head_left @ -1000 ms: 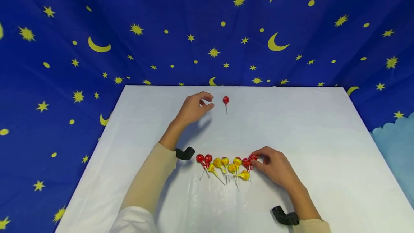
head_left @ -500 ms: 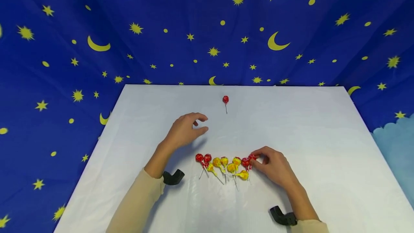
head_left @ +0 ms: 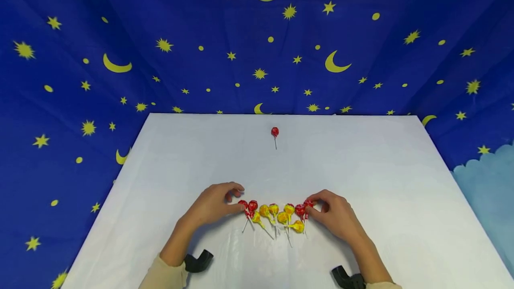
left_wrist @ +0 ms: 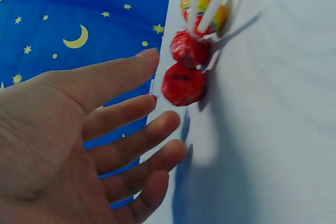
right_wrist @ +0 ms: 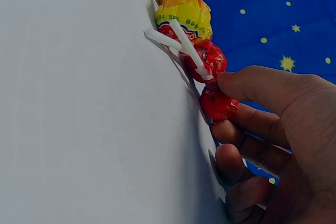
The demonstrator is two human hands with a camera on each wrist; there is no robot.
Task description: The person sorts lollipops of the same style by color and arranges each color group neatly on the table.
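Glossy, round red lollipop [right_wrist: 217, 106], apparently film-wrapped

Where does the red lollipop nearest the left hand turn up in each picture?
Head: the red lollipop is below centre, slightly left, at the row's left end, by the left hand's thumb.
Left wrist: near the centre, the lower of two red balls.
Right wrist: not in it.
Shared landmark: the blue starry cloth.
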